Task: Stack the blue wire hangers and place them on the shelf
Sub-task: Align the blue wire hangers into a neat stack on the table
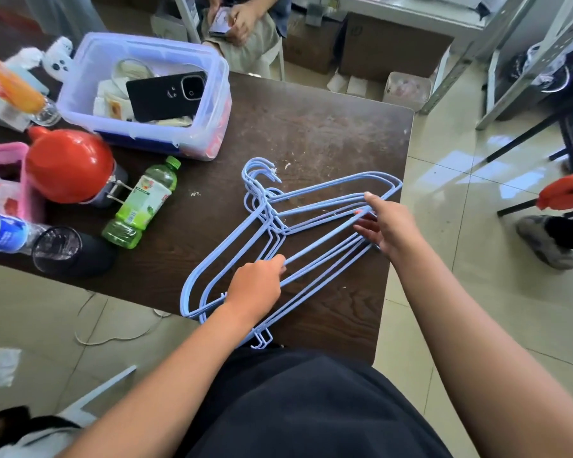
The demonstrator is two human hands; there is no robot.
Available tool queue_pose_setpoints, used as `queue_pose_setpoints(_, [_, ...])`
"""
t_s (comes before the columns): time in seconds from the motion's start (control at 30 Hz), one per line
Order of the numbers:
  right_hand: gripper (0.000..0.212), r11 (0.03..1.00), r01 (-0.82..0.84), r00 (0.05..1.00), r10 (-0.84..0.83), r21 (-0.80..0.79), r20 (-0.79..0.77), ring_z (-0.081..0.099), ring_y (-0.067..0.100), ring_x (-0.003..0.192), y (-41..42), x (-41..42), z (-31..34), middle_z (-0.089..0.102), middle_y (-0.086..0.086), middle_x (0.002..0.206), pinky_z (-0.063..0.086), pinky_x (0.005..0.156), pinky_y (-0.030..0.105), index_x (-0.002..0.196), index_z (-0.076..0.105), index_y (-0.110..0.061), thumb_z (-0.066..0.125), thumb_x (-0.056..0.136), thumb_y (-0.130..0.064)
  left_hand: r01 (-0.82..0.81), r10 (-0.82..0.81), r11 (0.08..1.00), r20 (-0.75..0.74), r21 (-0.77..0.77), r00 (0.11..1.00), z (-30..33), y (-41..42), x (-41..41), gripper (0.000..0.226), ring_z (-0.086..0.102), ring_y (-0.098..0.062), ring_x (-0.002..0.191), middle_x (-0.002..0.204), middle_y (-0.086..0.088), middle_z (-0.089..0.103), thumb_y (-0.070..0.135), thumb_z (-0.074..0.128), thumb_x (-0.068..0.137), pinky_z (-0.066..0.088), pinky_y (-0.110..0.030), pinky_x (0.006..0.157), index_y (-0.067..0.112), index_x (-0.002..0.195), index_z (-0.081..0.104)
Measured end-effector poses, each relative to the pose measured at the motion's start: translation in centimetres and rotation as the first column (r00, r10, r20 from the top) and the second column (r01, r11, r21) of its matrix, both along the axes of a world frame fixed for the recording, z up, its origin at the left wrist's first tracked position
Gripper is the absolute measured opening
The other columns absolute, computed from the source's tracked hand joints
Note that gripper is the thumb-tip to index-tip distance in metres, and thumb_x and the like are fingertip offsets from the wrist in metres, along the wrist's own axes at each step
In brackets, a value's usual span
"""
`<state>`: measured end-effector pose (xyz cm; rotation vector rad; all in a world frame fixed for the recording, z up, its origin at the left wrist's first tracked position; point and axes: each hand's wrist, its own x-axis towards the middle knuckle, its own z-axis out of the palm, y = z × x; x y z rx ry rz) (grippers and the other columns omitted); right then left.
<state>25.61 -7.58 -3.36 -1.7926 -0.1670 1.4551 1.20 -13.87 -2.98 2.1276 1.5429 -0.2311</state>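
Blue wire hangers [315, 206]: several thin pale-blue wires, lying flat and loosely overlapped on the dark worktop [328, 127], centre of frame. Hooks bunched together at upper centre, not fully aligned. Shoulders fan toward right edge and lower left; lower ends overhang the near edge.

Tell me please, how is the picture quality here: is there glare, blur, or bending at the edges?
Head view: the hangers and both hands, left and right, are sharp in even daylight. Glare shows on the floor tiles at the right. The wide lens bends the table edges, and the bottle at the far left is smeared.
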Motion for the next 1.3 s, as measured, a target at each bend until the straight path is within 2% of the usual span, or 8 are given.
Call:
queue_pose_setpoints(0.37, [0.015,0.986,0.026,0.999,-0.029,0.167,0.017,0.06,0.018,0.059,1.7,-0.8,-0.1,0.058,0.012,0.072,0.051,0.042,0.019,0.083,0.052,-0.007,0.049,0.098,-0.007,-0.061,0.063,0.997,-0.034,0.043,0.997,2.2,1.0,-0.1,0.019,0.055,-0.024,0.067,0.076,-0.004,0.062,0.026,0.038,0.103,0.036,-0.031,0.059,0.016,0.099,0.054])
queue_pose_setpoints(0.47, [0.015,0.984,0.034,0.999,-0.034,0.176,-0.003,0.061,0.011,0.052,1.0,-0.5,-0.5,0.06,0.009,0.07,0.052,0.044,0.019,0.084,0.052,-0.009,0.05,0.098,-0.01,-0.176,0.204,0.965,0.137,-0.193,0.969,2.2,1.1,-0.5,0.021,0.052,-0.02,0.062,0.066,0.003,0.052,0.035,0.048,0.098,0.038,-0.03,0.056,0.02,0.084,0.053])
queue_pose_setpoints(0.6, [0.014,0.974,0.075,0.996,-0.065,0.214,-0.054,0.061,0.012,0.052,-0.1,0.0,-0.7,0.062,0.006,0.066,0.051,0.045,0.02,0.084,0.052,-0.012,0.051,0.098,-0.012,-0.451,0.644,0.73,0.295,-0.513,0.706,2.4,1.9,-1.3,0.023,0.063,-0.017,0.061,0.077,-0.006,0.065,0.044,0.056,0.092,0.058,-0.035,0.058,0.022,0.093,0.061])
queue_pose_setpoints(0.77, [0.013,0.946,0.175,0.978,-0.137,0.272,-0.155,0.061,0.011,0.055,-1.2,0.5,-1.1,0.063,0.001,0.062,0.052,0.047,0.022,0.084,0.054,-0.014,0.051,0.096,-0.013,-0.588,0.487,0.795,0.417,0.153,0.767,1.2,2.3,-3.4,0.021,0.059,-0.019,0.083,0.091,0.002,0.059,0.014,0.067,0.086,0.053,-0.04,0.074,0.017,0.104,0.057])
queue_pose_setpoints(0.97, [0.016,0.915,0.216,0.965,-0.147,0.34,-0.216,0.056,0.019,0.062,-1.9,0.6,-1.1,0.059,0.005,0.064,0.048,0.047,0.022,0.08,0.052,-0.014,0.049,0.095,-0.011,-0.354,0.393,0.738,0.06,0.574,0.917,1.9,3.8,-5.0,0.057,0.049,-0.034,0.103,0.111,-0.01,0.055,0.027,0.083,0.068,0.044,-0.045,0.083,0.015,0.117,0.058])
queue_pose_setpoints(1.07, [0.018,0.906,0.191,0.967,-0.106,0.377,-0.233,0.055,0.02,0.059,-2.4,1.0,-1.5,0.057,0.005,0.063,0.045,0.046,0.023,0.078,0.052,-0.014,0.049,0.096,-0.011,-0.465,0.474,0.869,-0.014,0.166,0.88,1.2,5.2,-6.0,0.064,0.053,-0.029,0.111,0.117,-0.006,0.058,0.045,0.078,0.073,0.046,-0.042,0.088,0.018,0.126,0.054])
queue_pose_setpoints(1.17, [0.019,0.906,0.187,0.965,-0.098,0.381,-0.241,0.057,0.019,0.057,-3.0,1.0,-2.0,0.056,0.004,0.061,0.044,0.046,0.023,0.079,0.051,-0.013,0.047,0.097,-0.009,-0.502,0.651,0.685,0.134,-0.528,0.747,0.7,5.4,-6.2,0.038,0.068,-0.018,0.084,0.101,-0.007,0.07,0.043,0.068,0.086,0.051,-0.029,0.07,0.014,0.11,0.061])
queue_pose_setpoints(1.3, [0.018,0.921,0.193,0.965,-0.115,0.338,-0.237,0.058,0.018,0.055,-3.5,0.7,-2.4,0.056,0.003,0.06,0.043,0.044,0.023,0.08,0.05,-0.013,0.046,0.097,-0.009,-0.467,0.662,0.655,0.154,-0.594,0.733,-0.2,4.4,-5.9,0.011,0.051,-0.013,0.041,0.058,-0.005,0.059,0.02,0.058,0.095,0.041,-0.022,0.044,0.015,0.086,0.062])
